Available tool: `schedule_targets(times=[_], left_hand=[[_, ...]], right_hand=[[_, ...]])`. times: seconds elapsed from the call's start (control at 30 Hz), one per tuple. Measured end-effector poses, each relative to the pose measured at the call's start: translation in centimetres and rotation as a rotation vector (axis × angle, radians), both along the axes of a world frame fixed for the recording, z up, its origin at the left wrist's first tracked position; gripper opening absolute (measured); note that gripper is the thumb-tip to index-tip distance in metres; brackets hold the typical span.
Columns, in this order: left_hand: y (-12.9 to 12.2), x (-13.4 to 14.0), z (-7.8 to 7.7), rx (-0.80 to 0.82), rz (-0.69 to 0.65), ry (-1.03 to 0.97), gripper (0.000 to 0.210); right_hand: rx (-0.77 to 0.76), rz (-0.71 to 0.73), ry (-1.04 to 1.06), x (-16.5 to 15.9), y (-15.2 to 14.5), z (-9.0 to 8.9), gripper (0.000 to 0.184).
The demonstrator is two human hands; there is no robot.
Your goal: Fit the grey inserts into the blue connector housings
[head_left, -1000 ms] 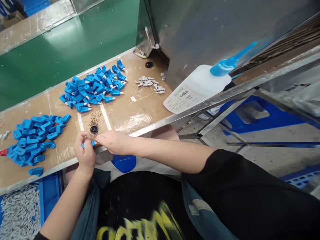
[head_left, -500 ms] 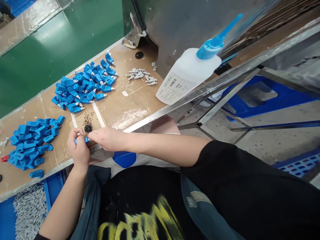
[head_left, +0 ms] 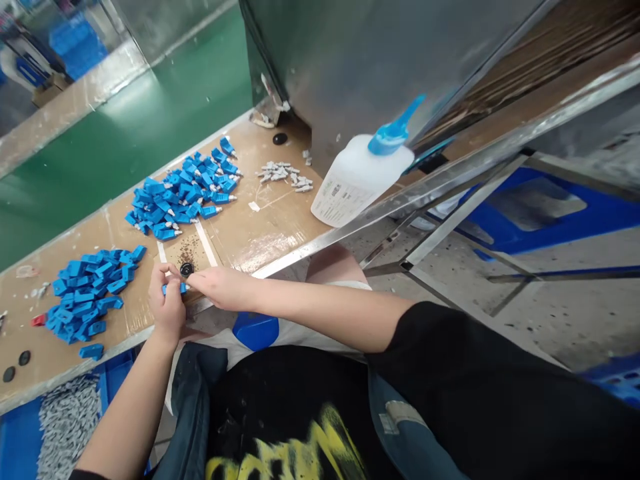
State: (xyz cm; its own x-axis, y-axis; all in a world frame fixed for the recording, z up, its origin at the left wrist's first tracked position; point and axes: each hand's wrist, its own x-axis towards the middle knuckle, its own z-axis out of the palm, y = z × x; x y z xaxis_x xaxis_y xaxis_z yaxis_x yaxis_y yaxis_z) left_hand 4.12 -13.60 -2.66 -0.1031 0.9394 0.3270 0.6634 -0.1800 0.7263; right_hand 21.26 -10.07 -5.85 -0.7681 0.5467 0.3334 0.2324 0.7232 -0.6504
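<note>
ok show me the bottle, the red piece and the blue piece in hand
Bottle point(head_left: 366, 175): head view, on its white body.
Red piece point(head_left: 39, 321): head view, on its exposed side.
Blue piece in hand point(head_left: 183, 289): head view, on its uncovered end.

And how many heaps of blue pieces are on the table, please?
2. The far heap lies toward the green surface; the near heap lies left of the left hand, which holds one separate blue piece. No other heap seems hidden.

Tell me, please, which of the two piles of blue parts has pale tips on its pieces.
The pile nearer the white bottle: it shows many pale tips; the other pile, beside the red piece, shows none.
</note>
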Motion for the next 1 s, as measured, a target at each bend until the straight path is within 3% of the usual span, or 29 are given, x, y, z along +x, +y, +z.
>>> schedule_targets(times=[0.13, 0.27, 0.33, 0.43, 0.53, 0.63, 0.73, 0.9, 1.0], left_hand=[[1.8, -0.9, 3.5, -0.036, -0.022, 0.306, 0.018], [7.2, 0.2, 7.0, 0.012, 0.022, 0.622, 0.027], [10.9, 1.1, 7.6, 0.024, -0.068, 0.702, 0.028], [15.7, 2.0, 7.2, 0.075, -0.263, 0.880, 0.025], [18.0, 1.8, 6.5, 0.132, -0.325, 1.006, 0.027], [17.6, 0.8, 6.7, 0.151, -0.326, 0.996, 0.035], [15.4, -1.1, 8.6, 0.177, -0.320, 0.946, 0.038], [9.4, -8.3, 14.2, 0.212, -0.212, 0.870, 0.030], [4.2, -14.2, 16.2, 0.170, -0.076, 0.840, 0.030]], right_hand=[[-0.210, -0.142, 0.276, 0.0, 0.4, 0.2, 0.028], [-0.377, -0.257, 0.401, -0.3, 0.4, 0.1, 0.034], [-0.324, -0.248, 0.388, -0.5, 0.2, 0.0, 0.030], [-0.096, -0.268, 0.304, 0.5, 0.5, 0.6, 0.025], [0.150, -0.479, 0.063, 3.4, 2.8, 2.9, 0.021], [0.216, -0.726, -0.298, 6.6, 6.4, 6.1, 0.019], [0.129, -0.805, -0.628, 8.0, 9.4, 8.2, 0.021], [0.081, -0.739, -0.881, 7.8, 10.6, 7.7, 0.025], [0.140, -0.755, -0.902, 7.8, 10.6, 6.8, 0.029]])
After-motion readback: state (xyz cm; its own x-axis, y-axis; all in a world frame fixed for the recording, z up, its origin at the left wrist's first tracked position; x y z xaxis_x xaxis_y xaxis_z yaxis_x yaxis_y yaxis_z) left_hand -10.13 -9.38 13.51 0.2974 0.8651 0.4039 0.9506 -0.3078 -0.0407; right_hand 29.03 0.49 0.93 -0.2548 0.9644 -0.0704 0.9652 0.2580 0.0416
